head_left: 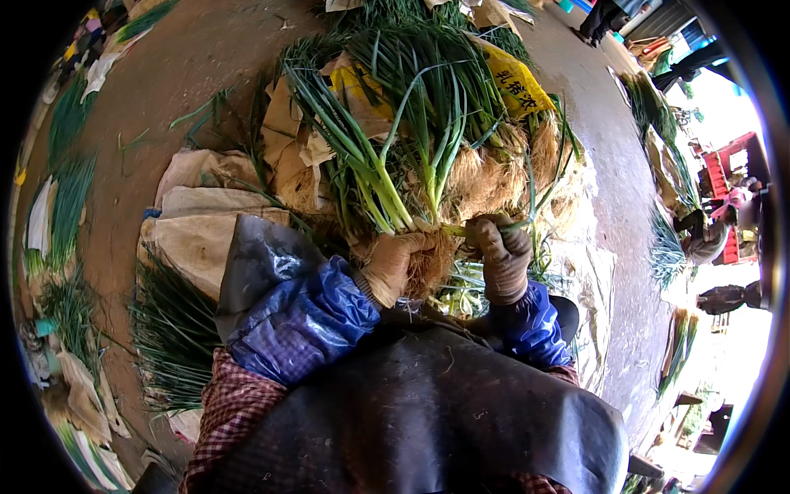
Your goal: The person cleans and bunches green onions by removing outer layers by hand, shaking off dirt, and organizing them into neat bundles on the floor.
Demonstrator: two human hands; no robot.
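My left hand (pixel 397 265), in a tan work glove, is closed round the root end of several green onions (pixel 380 183), whose leaves fan out away from me. Brown stringy roots (pixel 429 267) hang below that grip. Close beside it on the right, my gloved right hand (pixel 502 257) is closed on a green onion stalk (pixel 454 231) running sideways between the two hands. Whether this stalk is still joined to the bunch, I cannot tell. Just beyond my hands lies a big heap of green onions (pixel 411 58), with shaggy pale roots (pixel 502 177) toward me.
A dark apron (pixel 428 403) covers my lap. Pale peelings (pixel 461 292) lie under my hands. Left of me are folded sacks (pixel 197 222) and more green onions (pixel 169 337). A yellow printed sheet (pixel 514 78) sits on the heap. People and red crates (pixel 728 165) are at the far right.
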